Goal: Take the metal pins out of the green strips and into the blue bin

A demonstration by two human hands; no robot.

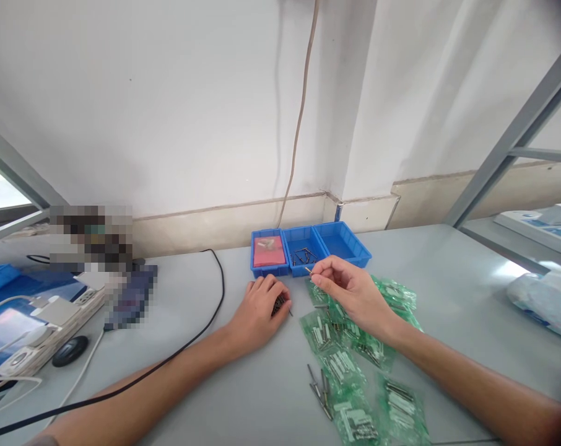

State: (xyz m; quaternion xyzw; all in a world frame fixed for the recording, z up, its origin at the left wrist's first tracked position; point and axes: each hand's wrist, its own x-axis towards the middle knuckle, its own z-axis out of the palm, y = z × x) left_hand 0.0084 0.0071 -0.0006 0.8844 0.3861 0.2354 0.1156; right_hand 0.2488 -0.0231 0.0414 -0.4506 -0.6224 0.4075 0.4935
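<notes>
My left hand [262, 310] rests on the table, its fingers curled round a bunch of dark metal pins [278, 303]. Between the thumb and forefinger of my right hand [355, 294] is one small metal pin [308, 271], held just in front of the blue bins. Several dark pins lie in the middle blue bin [303, 270]. Under and around my right hand spread green plastic packets [340, 365] with metal and whitish pieces inside. A few loose metal pins [320, 391] lie on the table left of the packets.
The left blue bin [270, 271] holds a red card; the right bin [343, 238] stands beside it. A black cable [222, 279] crosses over my left forearm. A power strip [52, 334] and a black mouse-like object [70, 351] lie left, a plastic-wrapped bundle [545, 300] right.
</notes>
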